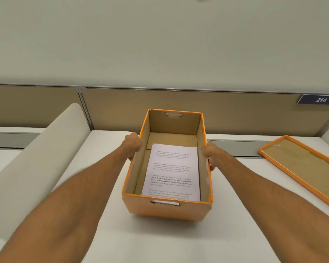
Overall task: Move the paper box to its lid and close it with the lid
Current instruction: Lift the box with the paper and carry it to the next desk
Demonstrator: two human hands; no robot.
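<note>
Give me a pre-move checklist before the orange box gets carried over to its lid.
1. Left hand on the left wall of the open orange cardboard box: ok.
2. Right hand on the right wall: ok.
3. Printed white paper sheet lying flat inside: ok.
4. Orange-rimmed cardboard lid lying apart to the right, inner side up: ok.
5. White desk bare between box and lid: ok.
6. Box lifted off the desk: cannot tell.
</note>
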